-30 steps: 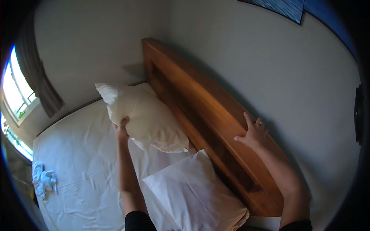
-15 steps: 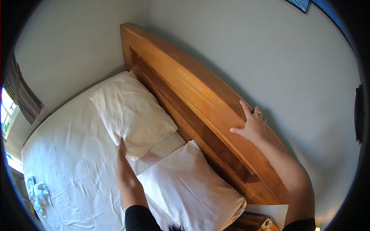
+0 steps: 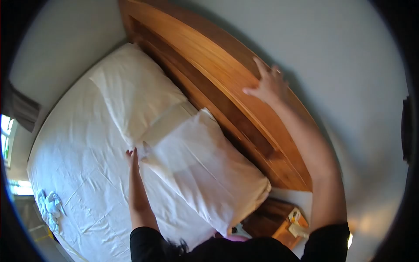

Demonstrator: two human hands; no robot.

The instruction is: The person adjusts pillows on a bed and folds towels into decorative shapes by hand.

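My left hand (image 3: 133, 158) is over the white sheet (image 3: 87, 166), just below the near corner of the far pillow (image 3: 135, 87). Its fingertips look apart, with no cloth visibly gripped, though the view is a little blurred. A second white pillow (image 3: 205, 161) lies to the right of this hand, nearer my body. My right hand (image 3: 269, 85) rests at the top edge of the wooden headboard (image 3: 209, 65), its fingers spread and holding nothing. Both pillows lie along the headboard.
A crumpled pale blue cloth (image 3: 50, 207) lies at the bed's left edge. Beside the near pillow stands a wooden bedside table (image 3: 273, 220) with small items on it. A dark curtain (image 3: 24, 107) hangs by the window at left. Grey wall (image 3: 331, 56) rises behind the headboard.
My left hand has let go of the far pillow's corner and come away from it. The pillow's pinched creases have eased. My right hand stays at the headboard while the view has shifted.
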